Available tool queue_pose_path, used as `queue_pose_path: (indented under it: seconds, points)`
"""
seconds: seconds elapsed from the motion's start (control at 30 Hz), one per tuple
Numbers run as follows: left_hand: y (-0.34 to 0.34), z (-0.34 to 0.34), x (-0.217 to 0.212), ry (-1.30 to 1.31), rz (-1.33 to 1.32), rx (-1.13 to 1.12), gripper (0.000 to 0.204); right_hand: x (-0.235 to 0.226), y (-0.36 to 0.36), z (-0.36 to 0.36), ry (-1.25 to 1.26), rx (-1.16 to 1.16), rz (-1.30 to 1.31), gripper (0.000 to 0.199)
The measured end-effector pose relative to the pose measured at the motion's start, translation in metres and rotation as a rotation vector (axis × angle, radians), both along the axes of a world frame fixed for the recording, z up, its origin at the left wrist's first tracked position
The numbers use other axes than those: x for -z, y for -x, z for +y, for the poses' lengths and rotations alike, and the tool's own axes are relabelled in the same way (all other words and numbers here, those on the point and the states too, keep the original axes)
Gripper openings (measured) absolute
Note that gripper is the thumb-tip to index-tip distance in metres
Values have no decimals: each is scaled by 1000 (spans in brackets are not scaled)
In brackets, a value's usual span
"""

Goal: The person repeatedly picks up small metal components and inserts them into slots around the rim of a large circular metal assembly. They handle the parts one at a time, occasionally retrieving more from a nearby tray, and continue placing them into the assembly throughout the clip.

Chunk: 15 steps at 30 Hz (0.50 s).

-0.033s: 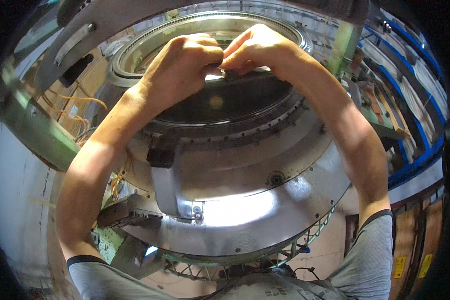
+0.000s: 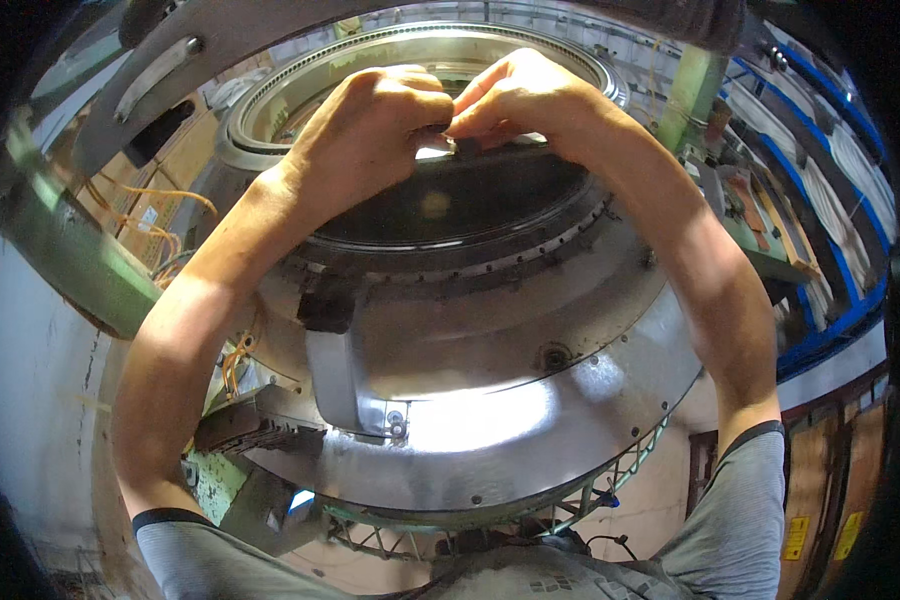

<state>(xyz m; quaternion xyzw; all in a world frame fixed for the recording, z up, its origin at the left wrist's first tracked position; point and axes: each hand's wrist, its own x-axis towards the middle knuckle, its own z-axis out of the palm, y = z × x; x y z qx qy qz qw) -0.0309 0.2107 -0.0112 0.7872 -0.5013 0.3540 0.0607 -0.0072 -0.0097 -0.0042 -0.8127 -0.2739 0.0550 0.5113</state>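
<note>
Both my arms reach over a large round metal machine (image 2: pixel 460 360), whose upper ring (image 2: pixel 260 115) has a finely notched rim. My left hand (image 2: pixel 380 120) is closed, its curled fingers at the near side of the ring. Beside it, my right hand (image 2: pixel 525 100) is pinched, thumb against fingers, tips nearly meeting those of the left. Something small and dark shows between and below the fingertips, but I cannot make out what it is. Below the hands lies a dark curved band (image 2: pixel 450 205) inside a bolted collar. Bright light falls on the backs of both hands.
A grey metal arm (image 2: pixel 300 40) crosses above the ring. Green posts stand at left (image 2: pixel 80 260) and right (image 2: pixel 690 100). Orange cables (image 2: pixel 160 235) hang at the left. Blue racks with white material (image 2: pixel 820 180) stand at the right. A dark block (image 2: pixel 325 310) juts from the machine's near side.
</note>
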Motion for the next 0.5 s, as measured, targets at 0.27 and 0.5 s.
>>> queue_pose_path:
  seconds: [0.27, 0.5]
  points:
    - [0, -1, -1, -4, 3, 45, 12, -1, -1, -2, -16, -27, -7, 20]
    - [-5, 0, -4, -9, 29, 82, 13, -1, 0, -1, -29, -9, 12, 18]
